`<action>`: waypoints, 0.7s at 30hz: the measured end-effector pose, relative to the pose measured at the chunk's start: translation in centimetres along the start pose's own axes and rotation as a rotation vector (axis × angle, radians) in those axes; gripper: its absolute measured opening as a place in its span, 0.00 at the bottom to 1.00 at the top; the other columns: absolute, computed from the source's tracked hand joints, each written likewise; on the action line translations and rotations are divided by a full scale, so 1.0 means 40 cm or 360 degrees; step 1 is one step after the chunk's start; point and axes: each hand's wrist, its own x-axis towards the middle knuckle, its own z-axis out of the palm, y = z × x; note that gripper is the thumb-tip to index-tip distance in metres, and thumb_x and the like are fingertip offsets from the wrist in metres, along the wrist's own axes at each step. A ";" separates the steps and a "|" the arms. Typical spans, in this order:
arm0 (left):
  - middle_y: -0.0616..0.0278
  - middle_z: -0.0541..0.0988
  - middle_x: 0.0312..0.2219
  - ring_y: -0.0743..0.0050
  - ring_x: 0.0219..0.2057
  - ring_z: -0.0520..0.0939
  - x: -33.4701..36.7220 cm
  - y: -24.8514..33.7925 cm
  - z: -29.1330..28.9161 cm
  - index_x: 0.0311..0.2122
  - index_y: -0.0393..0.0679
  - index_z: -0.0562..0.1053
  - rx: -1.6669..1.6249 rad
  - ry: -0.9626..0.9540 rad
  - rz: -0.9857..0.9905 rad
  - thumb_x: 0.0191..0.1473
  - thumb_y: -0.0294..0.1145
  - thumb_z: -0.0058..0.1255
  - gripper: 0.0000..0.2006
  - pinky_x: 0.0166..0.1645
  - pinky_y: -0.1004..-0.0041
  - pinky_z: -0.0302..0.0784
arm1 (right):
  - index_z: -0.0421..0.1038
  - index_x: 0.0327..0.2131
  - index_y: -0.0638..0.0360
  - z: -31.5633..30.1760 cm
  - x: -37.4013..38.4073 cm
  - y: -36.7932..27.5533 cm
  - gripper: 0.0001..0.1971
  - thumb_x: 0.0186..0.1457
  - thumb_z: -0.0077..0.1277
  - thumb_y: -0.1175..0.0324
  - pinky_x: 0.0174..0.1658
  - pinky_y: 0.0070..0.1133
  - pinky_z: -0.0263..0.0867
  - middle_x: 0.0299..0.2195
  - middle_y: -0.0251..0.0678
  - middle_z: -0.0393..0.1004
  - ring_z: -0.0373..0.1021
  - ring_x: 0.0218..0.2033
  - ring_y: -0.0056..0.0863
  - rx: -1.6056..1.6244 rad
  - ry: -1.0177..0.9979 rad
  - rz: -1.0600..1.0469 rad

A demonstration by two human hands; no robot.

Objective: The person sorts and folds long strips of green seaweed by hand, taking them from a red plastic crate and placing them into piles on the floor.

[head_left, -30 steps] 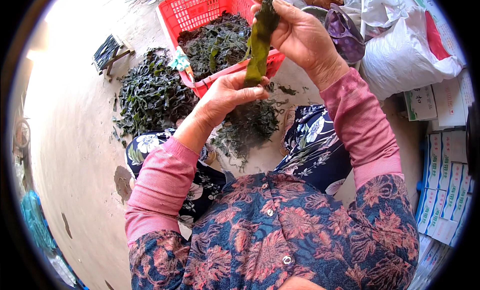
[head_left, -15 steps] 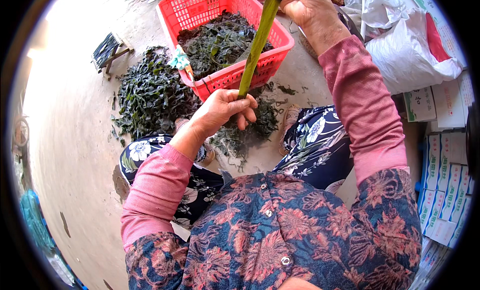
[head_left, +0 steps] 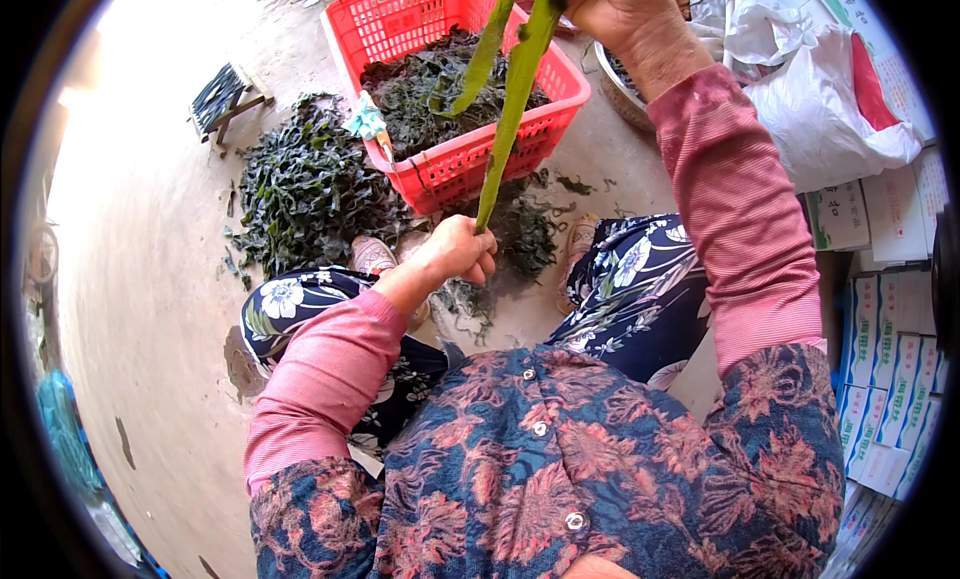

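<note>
A long green strip of kelp (head_left: 518,91) stretches between my hands, slanting across the front of the red basket. Its lower end is pinched in my left hand (head_left: 458,251), fingers closed, just in front of the basket. My right hand (head_left: 625,14), raised at the top of the view, grips the upper end, whose tip is cut off by the frame. A second, narrower green blade (head_left: 482,64) hangs beside it from the same upper end. Dark seaweed (head_left: 430,84) partly fills the red plastic basket (head_left: 570,89). Another heap of dark seaweed (head_left: 308,184) lies on the floor to its left.
A knife-like tool with a pale blue wrapped handle (head_left: 368,119) rests on the basket's left rim. A small folding stool (head_left: 225,101) stands far left. Loose seaweed (head_left: 525,234) lies between my feet. White sacks (head_left: 815,99) and stacked boxes (head_left: 885,369) line the right side; a round basin (head_left: 620,89) is behind my right wrist.
The kelp has parted near its top, so a separate narrow blade now hangs loose on the left. My left hand has moved slightly down and toward me.
</note>
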 end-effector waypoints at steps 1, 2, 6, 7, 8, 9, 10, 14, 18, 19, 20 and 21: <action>0.57 0.75 0.18 0.75 0.11 0.74 0.006 -0.002 -0.002 0.29 0.35 0.69 -0.0002 0.0035 -0.0020 0.51 0.32 0.40 0.10 0.17 0.78 0.70 | 0.65 0.28 0.64 0.014 -0.014 -0.013 0.06 0.53 0.39 0.73 0.30 0.23 0.64 0.21 0.35 0.68 0.66 0.23 0.27 -0.0045 -0.0039 0.0025; 0.57 0.75 0.18 0.75 0.11 0.74 0.011 -0.004 -0.001 0.29 0.35 0.69 -0.0005 0.0069 -0.0038 0.51 0.32 0.40 0.10 0.17 0.78 0.71 | 0.65 0.28 0.64 0.024 -0.025 -0.021 0.06 0.53 0.39 0.73 0.30 0.23 0.64 0.21 0.35 0.68 0.66 0.23 0.27 -0.0093 -0.0079 0.0051; 0.56 0.75 0.18 0.73 0.12 0.74 0.021 -0.011 0.001 0.29 0.35 0.69 0.0113 0.0063 -0.0077 0.50 0.31 0.40 0.10 0.17 0.76 0.71 | 0.64 0.29 0.62 0.012 -0.019 -0.038 0.05 0.53 0.39 0.72 0.28 0.24 0.65 0.21 0.35 0.68 0.66 0.22 0.27 -0.0114 -0.0059 -0.0061; 0.55 0.75 0.18 0.72 0.13 0.75 0.024 -0.016 0.005 0.29 0.34 0.69 0.0141 0.0037 -0.0078 0.49 0.31 0.40 0.10 0.18 0.75 0.72 | 0.64 0.29 0.62 0.012 -0.020 -0.043 0.05 0.53 0.39 0.72 0.28 0.24 0.65 0.21 0.35 0.68 0.66 0.21 0.27 -0.0140 -0.0110 -0.0059; 0.54 0.76 0.18 0.70 0.13 0.75 0.024 -0.024 0.009 0.29 0.34 0.70 0.0164 0.0016 -0.0083 0.48 0.31 0.40 0.10 0.19 0.73 0.72 | 0.64 0.29 0.61 0.016 -0.020 -0.044 0.05 0.53 0.39 0.72 0.27 0.25 0.65 0.21 0.35 0.68 0.66 0.21 0.28 -0.0160 -0.0164 -0.0052; 0.54 0.75 0.18 0.72 0.12 0.75 0.023 -0.031 0.014 0.29 0.34 0.70 0.0204 0.0015 -0.0146 0.47 0.32 0.41 0.11 0.19 0.73 0.72 | 0.64 0.29 0.61 0.021 -0.019 -0.043 0.05 0.53 0.39 0.72 0.27 0.25 0.65 0.21 0.36 0.68 0.66 0.20 0.28 -0.0179 -0.0219 -0.0043; 0.53 0.75 0.18 0.70 0.14 0.76 0.019 -0.039 0.016 0.29 0.34 0.71 0.0344 0.0015 -0.0118 0.47 0.32 0.41 0.11 0.21 0.72 0.72 | 0.64 0.30 0.62 0.027 -0.018 -0.038 0.05 0.53 0.39 0.72 0.27 0.25 0.66 0.20 0.36 0.68 0.67 0.20 0.28 -0.0106 -0.0230 -0.0064; 0.51 0.76 0.24 0.57 0.28 0.77 0.056 -0.080 0.023 0.31 0.41 0.72 0.1226 0.0048 0.0209 0.40 0.33 0.45 0.11 0.35 0.67 0.72 | 0.64 0.32 0.63 0.075 -0.035 -0.097 0.06 0.53 0.39 0.71 0.24 0.23 0.67 0.19 0.35 0.68 0.68 0.18 0.27 -0.0152 -0.0408 -0.0298; 0.55 0.75 0.25 0.61 0.30 0.76 0.030 -0.001 -0.001 0.34 0.43 0.72 0.0882 0.1007 0.0833 0.37 0.30 0.51 0.14 0.38 0.70 0.70 | 0.65 0.33 0.63 0.153 -0.066 -0.146 0.08 0.53 0.41 0.69 0.22 0.19 0.66 0.19 0.32 0.68 0.67 0.18 0.25 -0.0501 -0.0714 -0.0311; 0.54 0.75 0.29 0.64 0.30 0.76 0.035 0.039 -0.019 0.37 0.41 0.70 0.0693 0.1337 0.0964 0.37 0.30 0.53 0.17 0.39 0.70 0.70 | 0.65 0.33 0.63 0.159 -0.062 -0.156 0.08 0.52 0.41 0.69 0.23 0.19 0.67 0.18 0.31 0.67 0.67 0.19 0.25 -0.0583 -0.0699 -0.0339; 0.53 0.71 0.37 0.65 0.34 0.74 0.019 0.075 -0.041 0.43 0.39 0.66 0.0754 0.1738 0.1230 0.37 0.31 0.55 0.23 0.39 0.69 0.70 | 0.66 0.33 0.63 0.170 -0.065 -0.166 0.09 0.53 0.41 0.68 0.23 0.19 0.67 0.18 0.31 0.67 0.67 0.19 0.25 -0.0572 -0.0746 -0.0311; 0.53 0.66 0.43 0.62 0.39 0.71 -0.004 0.125 -0.062 0.47 0.38 0.61 0.0644 0.1730 0.1239 0.36 0.31 0.57 0.30 0.43 0.69 0.69 | 0.66 0.33 0.63 0.182 -0.069 -0.180 0.09 0.53 0.41 0.68 0.23 0.20 0.67 0.18 0.30 0.67 0.67 0.19 0.25 -0.0570 -0.0787 -0.0285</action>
